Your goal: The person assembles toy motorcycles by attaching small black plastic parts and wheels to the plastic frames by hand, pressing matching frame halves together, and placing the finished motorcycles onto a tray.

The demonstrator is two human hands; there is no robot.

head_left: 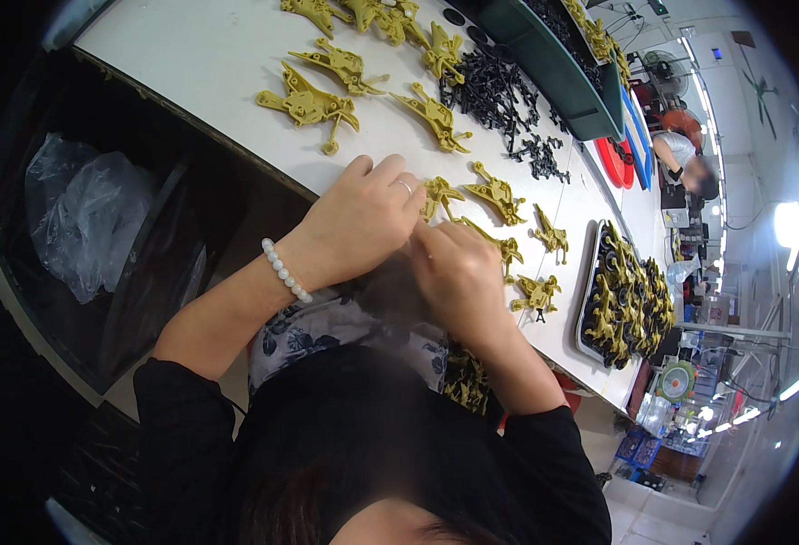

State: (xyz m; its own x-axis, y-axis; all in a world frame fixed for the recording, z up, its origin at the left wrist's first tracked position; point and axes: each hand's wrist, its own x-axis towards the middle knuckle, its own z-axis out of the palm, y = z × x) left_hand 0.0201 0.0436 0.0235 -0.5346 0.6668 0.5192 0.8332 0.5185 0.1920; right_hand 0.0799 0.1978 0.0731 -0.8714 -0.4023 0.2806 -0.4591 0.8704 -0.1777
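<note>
White worktable (pixel 236 54) first: finished-looking yellow toy figures (pixel 313 104) spread toward 11 o'clock, black small parts (pixel 499 86) heaped at 12, a black tray (pixel 590 304) stacked full at 3. Left hand (pixel 359 222) and right hand (pixel 458 272) meet at centre, fingers pinched on one yellow figure (pixel 438 195) (grip partly hidden). Many done, loose ones left.

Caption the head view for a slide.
Both hands, left hand and right hand, meet over yellow toy figures on a white table.
</note>
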